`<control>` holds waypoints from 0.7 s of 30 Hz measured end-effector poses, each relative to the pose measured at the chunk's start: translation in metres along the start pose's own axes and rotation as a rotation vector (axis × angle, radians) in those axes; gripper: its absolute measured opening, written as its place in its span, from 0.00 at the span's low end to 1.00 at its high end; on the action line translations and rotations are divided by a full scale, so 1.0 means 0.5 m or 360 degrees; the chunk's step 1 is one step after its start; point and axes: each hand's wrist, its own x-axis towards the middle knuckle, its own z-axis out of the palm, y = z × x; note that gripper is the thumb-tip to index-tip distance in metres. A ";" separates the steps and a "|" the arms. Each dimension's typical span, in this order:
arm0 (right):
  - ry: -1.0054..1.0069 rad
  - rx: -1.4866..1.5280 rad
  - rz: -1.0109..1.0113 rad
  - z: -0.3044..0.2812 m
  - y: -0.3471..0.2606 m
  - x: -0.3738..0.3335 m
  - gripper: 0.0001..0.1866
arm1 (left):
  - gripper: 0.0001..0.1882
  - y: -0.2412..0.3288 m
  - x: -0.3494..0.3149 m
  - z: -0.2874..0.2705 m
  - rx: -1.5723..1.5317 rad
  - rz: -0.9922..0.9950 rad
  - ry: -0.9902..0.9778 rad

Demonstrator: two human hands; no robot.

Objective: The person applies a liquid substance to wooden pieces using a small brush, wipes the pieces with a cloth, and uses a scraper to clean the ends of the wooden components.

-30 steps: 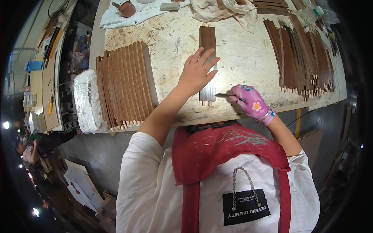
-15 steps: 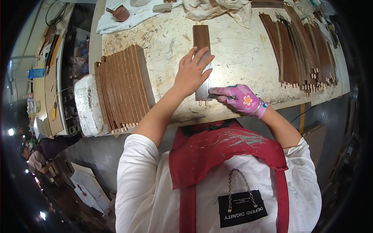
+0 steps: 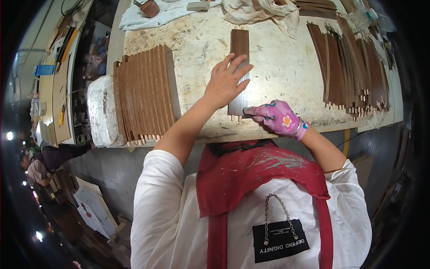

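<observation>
A dark brown board [image 3: 238, 101] is seen lying lengthwise on the pale worktable [image 3: 197, 54], between a row of stood-up boards [image 3: 145, 94] and a looser bundle [image 3: 333, 71]. Its middle is covered by the bare left hand [image 3: 227, 84], whose fingers are spread across it. Light pegs [image 3: 233, 118] are shown at the board's near end. At that end's right edge, the gloved right hand [image 3: 278, 117] is placed, its index finger stretched toward the board and the others curled under. Whether anything is pinched there cannot be told (the underside of the glove is hidden). A reddish-brown pot [image 3: 149, 8] on a pale cloth [image 3: 170, 19] is cut off by the upper edge, as is a crumpled beige cloth [image 3: 268, 13]. At the far left, another person [image 3: 42, 166] is blurred by dimness.
</observation>
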 end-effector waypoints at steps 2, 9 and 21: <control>-0.0007 0.0349 0.0064 -0.005 -0.008 -0.001 0.15 | 0.22 0.001 -0.002 -0.001 -0.0006 0.0003 0.0033; 0.0070 0.0193 0.0099 -0.007 -0.020 0.007 0.21 | 0.23 0.001 -0.008 -0.003 -0.0023 0.0007 0.0079; 0.0112 0.0019 -0.0115 -0.001 -0.001 0.010 0.20 | 0.22 0.001 -0.008 -0.002 -0.0018 0.0038 0.0085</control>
